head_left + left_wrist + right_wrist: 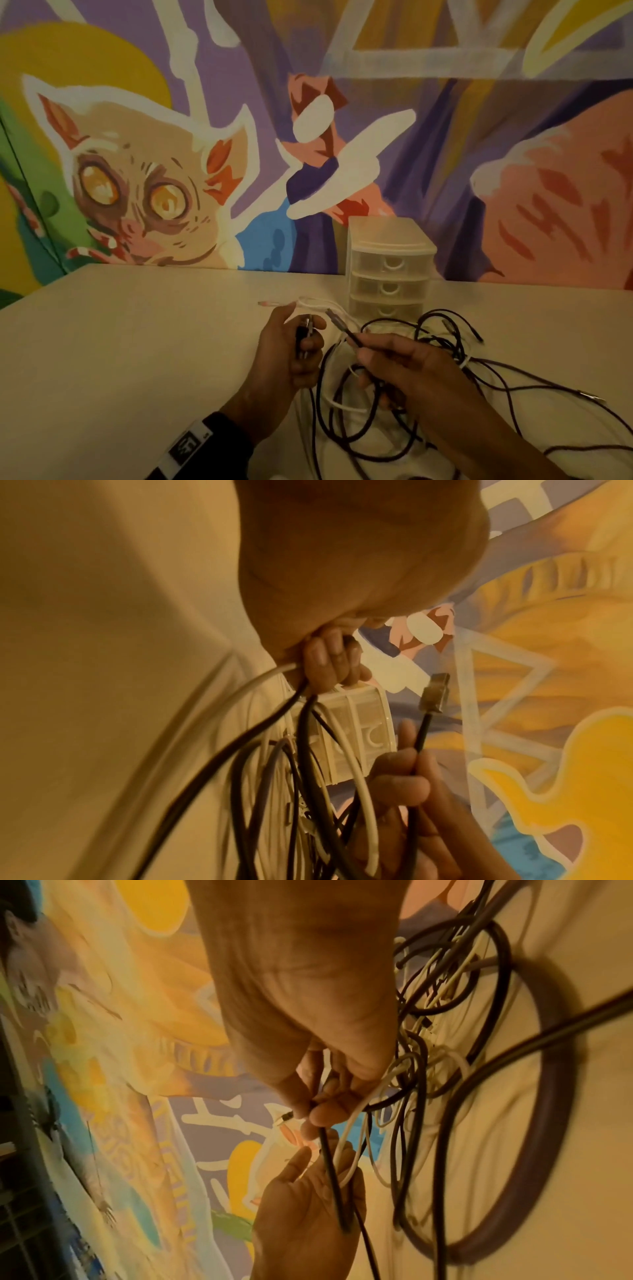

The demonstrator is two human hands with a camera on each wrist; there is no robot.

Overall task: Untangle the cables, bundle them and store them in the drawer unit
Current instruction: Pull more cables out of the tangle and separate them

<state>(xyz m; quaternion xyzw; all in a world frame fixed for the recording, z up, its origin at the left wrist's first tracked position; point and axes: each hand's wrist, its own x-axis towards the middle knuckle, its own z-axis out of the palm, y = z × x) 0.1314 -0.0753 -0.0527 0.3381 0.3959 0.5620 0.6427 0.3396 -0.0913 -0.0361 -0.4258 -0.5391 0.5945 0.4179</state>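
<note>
The left hand (291, 346) clenches white and dark cable ends above the table (137, 342). The right hand (404, 370) pinches a black USB cable (346, 330) over the cable tangle (428, 377); the drawer unit (388, 270) stands at the far edge.

The small three-drawer unit (388, 263) is frosted, translucent plastic with a faint sheen. The tangled black cables (442, 346) look matt and rubbery, the thin white ones (368, 799) smooth and slightly glossy. The pale tabletop (137, 342) is plain and matt.
</note>
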